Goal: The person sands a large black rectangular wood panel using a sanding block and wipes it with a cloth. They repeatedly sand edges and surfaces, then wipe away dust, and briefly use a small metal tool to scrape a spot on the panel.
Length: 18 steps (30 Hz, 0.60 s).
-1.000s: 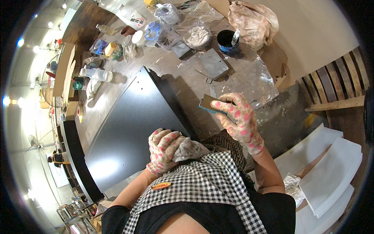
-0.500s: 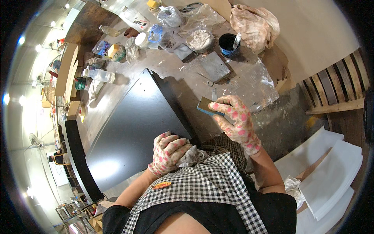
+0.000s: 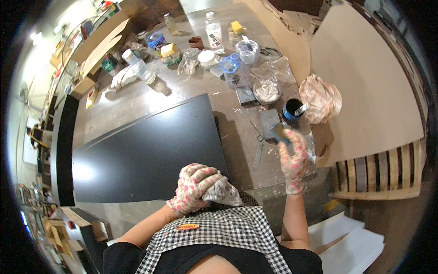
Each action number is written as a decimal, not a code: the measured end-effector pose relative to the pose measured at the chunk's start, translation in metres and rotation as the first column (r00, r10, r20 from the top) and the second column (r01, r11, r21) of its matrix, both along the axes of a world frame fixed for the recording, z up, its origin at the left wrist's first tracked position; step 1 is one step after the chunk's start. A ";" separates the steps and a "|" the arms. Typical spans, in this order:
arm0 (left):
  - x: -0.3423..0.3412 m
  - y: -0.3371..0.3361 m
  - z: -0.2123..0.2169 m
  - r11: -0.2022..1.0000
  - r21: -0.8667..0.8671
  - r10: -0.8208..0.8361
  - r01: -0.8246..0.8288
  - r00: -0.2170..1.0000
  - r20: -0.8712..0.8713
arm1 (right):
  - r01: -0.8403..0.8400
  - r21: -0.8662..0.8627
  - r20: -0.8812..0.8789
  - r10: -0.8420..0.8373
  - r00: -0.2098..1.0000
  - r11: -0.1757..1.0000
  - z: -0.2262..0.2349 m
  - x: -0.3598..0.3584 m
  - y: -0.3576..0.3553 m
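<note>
A crumpled grey-white rag is bunched in my left hand, which is closed round it near the front edge of a smooth black panel. Both hands wear pale gloves with pink spots. My right hand stretches forward and pinches a small flat block with a blue edge between thumb and fingers. That block is over or against the front part of a grey slab; whether it rests there I cannot tell. Nearby lie a thin metal strip and a small bent wire piece.
Behind the slab stand a dark open can with a brush-like tool, a bowl of pale paste and a blue-topped cut jug. Bottles and jars line the back. A stained cloth and cardboard lie right, above a slatted pallet.
My right hand has moved forward with the blue-edged block, from over the table's near edge to the grey slab. My left hand still grips the rag. The whole view has turned.
</note>
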State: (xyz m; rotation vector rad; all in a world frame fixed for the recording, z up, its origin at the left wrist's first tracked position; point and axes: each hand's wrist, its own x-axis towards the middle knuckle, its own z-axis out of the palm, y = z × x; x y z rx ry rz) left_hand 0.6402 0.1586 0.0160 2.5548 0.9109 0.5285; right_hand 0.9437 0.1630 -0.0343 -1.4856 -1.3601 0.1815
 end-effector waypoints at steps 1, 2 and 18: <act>-0.004 -0.002 0.002 0.999 0.044 0.029 -0.025 0.995 -0.092 | 0.046 -0.035 0.090 -0.043 0.995 0.998 0.004 0.009 0.011; -0.007 -0.004 0.003 0.999 0.020 0.042 -0.040 0.988 -0.146 | 0.080 0.017 0.164 -0.082 0.983 0.997 0.007 0.018 0.021; -0.184 -0.049 -0.025 0.557 0.238 0.827 -0.796 0.559 -0.063 | 0.267 -0.107 0.464 -0.190 0.865 0.958 -0.025 0.004 0.173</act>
